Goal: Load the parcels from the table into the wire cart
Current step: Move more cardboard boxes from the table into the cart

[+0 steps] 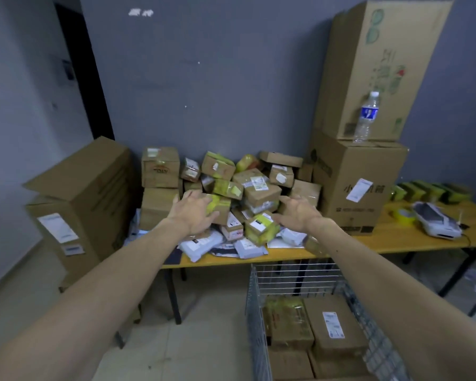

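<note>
A heap of small cardboard parcels (261,188) and grey mailer bags (201,244) covers the left part of the yellow table (396,239). My left hand (194,213) reaches into the heap with fingers spread, its fingertips against a brown box with yellow tape (221,206). Just right of the heap's middle my right hand (297,213) hovers with fingers spread, holding nothing. The wire cart (294,276) stands below the table's front edge at the lower right, and several brown boxes (333,325) lie inside it.
Two large cartons (352,185) are stacked at the table's back right, with a water bottle (366,116) on the lower one. A tape roll (403,215), a label printer (437,220) and yellow-green packs (429,192) lie further right. Big cartons (80,199) stand on the floor at left.
</note>
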